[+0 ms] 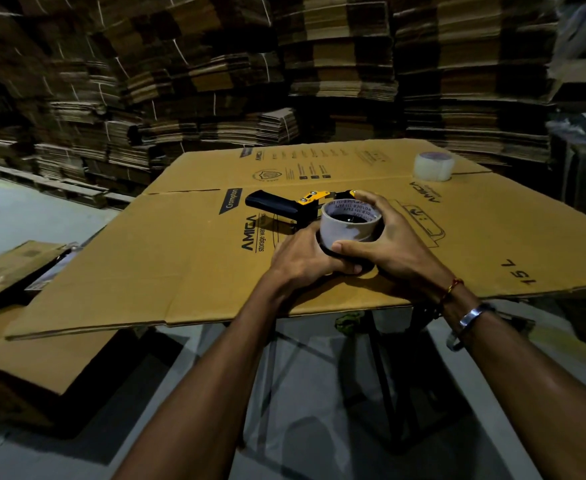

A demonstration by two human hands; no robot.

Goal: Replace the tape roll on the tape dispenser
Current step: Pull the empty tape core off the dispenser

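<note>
The tape dispenser [305,211] lies on its side on a flattened cardboard box [180,258] that covers the bench, its black handle [262,199] pointing left and away from the person. Seated on the dispenser's hub, at its near end, is a nearly spent roll [350,225], core axis pointing up. The left hand [305,259] has its grip closed around the roll's left side and the dispenser under it; the right hand [388,237] has its grip closed around the roll's right side, thumb on the near wall. Both are equally near, so lifting straight up along that axis looks the likely move. The fresh tape roll [433,167] stands well beyond the dispenser, to its right. No containers show.
</note>
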